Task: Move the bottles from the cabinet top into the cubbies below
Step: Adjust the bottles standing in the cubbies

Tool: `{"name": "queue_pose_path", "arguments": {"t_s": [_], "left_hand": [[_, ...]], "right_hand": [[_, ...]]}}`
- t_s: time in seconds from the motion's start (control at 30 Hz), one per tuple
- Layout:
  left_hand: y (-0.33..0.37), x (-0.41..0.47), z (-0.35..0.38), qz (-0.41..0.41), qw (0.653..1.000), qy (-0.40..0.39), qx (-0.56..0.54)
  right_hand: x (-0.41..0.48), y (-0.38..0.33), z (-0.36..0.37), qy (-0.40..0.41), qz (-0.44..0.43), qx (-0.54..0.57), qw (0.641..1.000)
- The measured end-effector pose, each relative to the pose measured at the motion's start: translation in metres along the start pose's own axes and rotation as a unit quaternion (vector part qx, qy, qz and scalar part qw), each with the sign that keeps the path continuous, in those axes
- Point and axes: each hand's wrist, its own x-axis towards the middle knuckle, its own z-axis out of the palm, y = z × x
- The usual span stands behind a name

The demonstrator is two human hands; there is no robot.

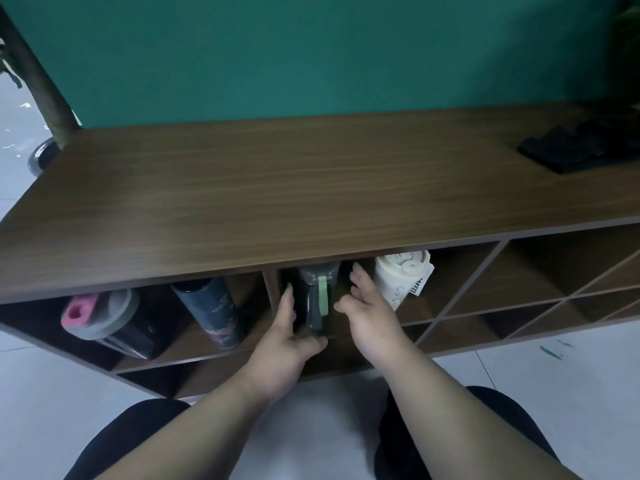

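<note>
Under the cabinet top (311, 188), now bare of bottles, four stand in the cubbies. Left hand (287, 336) and right hand (367, 313) flank the dark green-strapped bottle (317, 299), fingers spread, gripping nothing. The task looks nearly finished.

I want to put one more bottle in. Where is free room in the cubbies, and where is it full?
Free: the diagonal cubbies right of the white cup, and the lower row under the shelf. Crowded: the left cubby holds the pink-lid bottle and dark blue bottle; the middle one has the green-strap bottle between the left hand and right hand.
</note>
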Motion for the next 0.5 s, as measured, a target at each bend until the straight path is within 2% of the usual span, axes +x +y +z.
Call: {"name": "queue_pose_path", "arguments": {"t_s": [0.3,0.5], "left_hand": [[-0.012,0.02,-0.003,0.045,0.999,-0.028,-0.011],[-0.007,0.015,0.0,0.046,0.998,-0.044,-0.02]], "right_hand": [[0.015,0.009,0.021,-0.031,-0.067,0.07,0.995],[0.017,0.012,0.02,-0.037,-0.067,0.092,0.993]]}}
